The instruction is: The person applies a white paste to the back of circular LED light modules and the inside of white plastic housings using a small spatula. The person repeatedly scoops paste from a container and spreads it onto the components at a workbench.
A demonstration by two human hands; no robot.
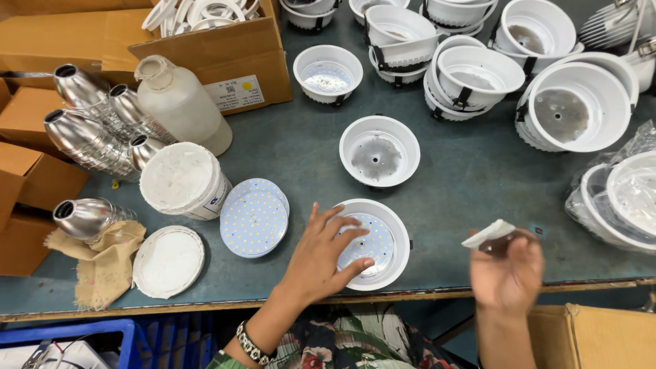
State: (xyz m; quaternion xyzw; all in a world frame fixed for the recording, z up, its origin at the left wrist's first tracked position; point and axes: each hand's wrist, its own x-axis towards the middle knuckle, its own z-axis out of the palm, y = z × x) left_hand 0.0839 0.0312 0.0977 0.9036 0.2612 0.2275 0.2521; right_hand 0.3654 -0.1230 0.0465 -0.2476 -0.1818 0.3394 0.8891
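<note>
My left hand (321, 256) rests with fingers spread on a round LED board (372, 242) that lies inside a white lamp housing (400, 229) near the table's front edge. My right hand (507, 273) is raised at the front right, blurred, fingers closed on a small white scraper-like piece (488, 234). A stack of round LED boards (254, 217) lies just left of my left hand. An open tub of white paste (183, 179) stands beside that stack, its lid (168, 261) lying in front.
An empty white housing (379, 150) sits behind the one I touch; several more housings (471, 68) crowd the back right. Silver reflector cones (92, 130), a plastic bottle (181, 102) and cardboard boxes (225, 48) fill the left. Bagged parts (625, 195) lie far right.
</note>
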